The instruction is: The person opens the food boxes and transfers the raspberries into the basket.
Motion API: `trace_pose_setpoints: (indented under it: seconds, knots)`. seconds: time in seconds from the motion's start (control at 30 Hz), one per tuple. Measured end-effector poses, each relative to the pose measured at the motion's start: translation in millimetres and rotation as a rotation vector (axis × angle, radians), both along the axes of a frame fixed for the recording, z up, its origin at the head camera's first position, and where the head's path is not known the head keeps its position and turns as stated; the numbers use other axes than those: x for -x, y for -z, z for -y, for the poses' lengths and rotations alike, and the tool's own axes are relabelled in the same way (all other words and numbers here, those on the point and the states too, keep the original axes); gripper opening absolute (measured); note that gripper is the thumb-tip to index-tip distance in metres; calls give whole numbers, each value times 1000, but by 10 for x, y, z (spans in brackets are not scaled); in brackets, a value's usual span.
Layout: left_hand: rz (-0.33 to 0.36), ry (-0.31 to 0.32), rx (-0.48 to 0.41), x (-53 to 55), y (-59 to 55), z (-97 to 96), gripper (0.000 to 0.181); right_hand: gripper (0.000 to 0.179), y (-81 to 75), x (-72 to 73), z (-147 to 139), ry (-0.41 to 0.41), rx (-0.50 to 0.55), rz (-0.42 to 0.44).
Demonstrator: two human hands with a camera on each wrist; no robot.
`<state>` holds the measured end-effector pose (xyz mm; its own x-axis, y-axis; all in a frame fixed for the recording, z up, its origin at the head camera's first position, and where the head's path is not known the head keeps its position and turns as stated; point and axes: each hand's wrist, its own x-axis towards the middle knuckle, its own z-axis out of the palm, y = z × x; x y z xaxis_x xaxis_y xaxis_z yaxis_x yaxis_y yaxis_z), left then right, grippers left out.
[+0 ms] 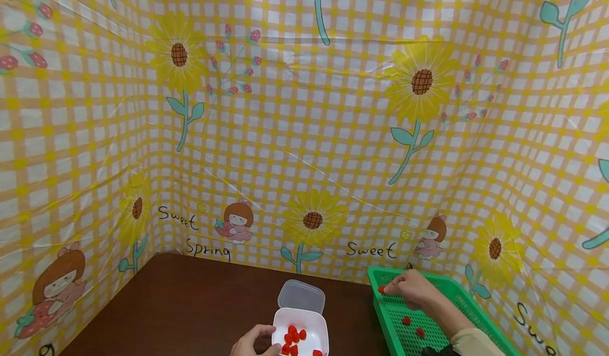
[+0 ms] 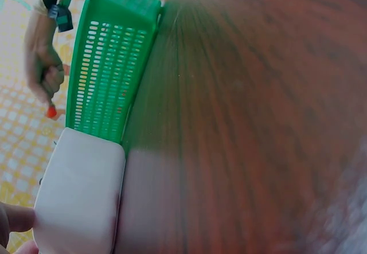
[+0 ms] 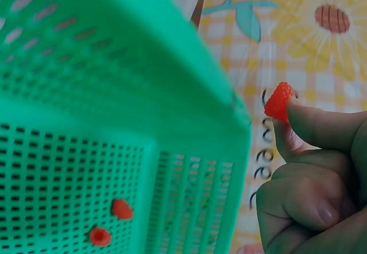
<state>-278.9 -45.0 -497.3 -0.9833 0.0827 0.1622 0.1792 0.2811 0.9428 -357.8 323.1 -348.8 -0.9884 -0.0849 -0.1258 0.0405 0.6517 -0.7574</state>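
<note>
My right hand (image 1: 414, 288) pinches a red raspberry (image 3: 280, 100) between thumb and forefinger, above the far left rim of the green basket (image 1: 386, 321). Inside the basket lie two more raspberries, one (image 3: 122, 208) on its side and one (image 3: 100, 236) showing its hollow end. The fingertips of my left hand (image 1: 254, 341) rest at the left wall of a white plastic box (image 1: 311, 316), outside it. Several raspberries (image 1: 288, 338) are clustered in the box, with another (image 1: 317, 353) at its near right corner. The left wrist view shows only the box's outer side.
A translucent lid (image 1: 301, 295) lies just behind the box. The dark wooden table (image 1: 204, 298) meets a checked, flower-printed cloth (image 1: 295, 134) that stands as a wall at the back and both sides. The basket's raised walls stand at the right.
</note>
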Motion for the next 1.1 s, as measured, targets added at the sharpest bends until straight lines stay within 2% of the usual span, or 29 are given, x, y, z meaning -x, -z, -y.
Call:
trace_pose_setpoints:
  seconds: [0.1, 0.27, 0.37, 0.57, 0.7, 0.83, 1.0, 1.1]
  knots:
    - [0, 4, -8, 8, 9, -3, 40, 19, 15, -4, -100, 30, -8, 9]
    - [-13, 0, -5, 2, 21, -4, 38, 19, 60, 5, -256, 36, -15, 20]
    - [-20, -2, -2, 1, 11, 0, 39, 12, 107, 17, -315, 72, -23, 37]
    - [-1, 20, -21, 8, 2, 7, 39, 44, 259, 52, -446, 121, -62, 89]
    - [-3, 39, -27, 14, 14, 18, 39, 52, 391, 97, -571, 104, -57, 105]
    - [-4, 37, -28, 17, 14, 22, 41, 46, 487, 104, -639, 77, -61, 116]
    - [-27, 33, -25, 10, 20, 20, 41, 43, 580, 98, -679, 99, -138, 135]
    - [-46, 32, -19, 2, 35, 20, 40, 51, 627, 100, -720, 78, -154, 154]
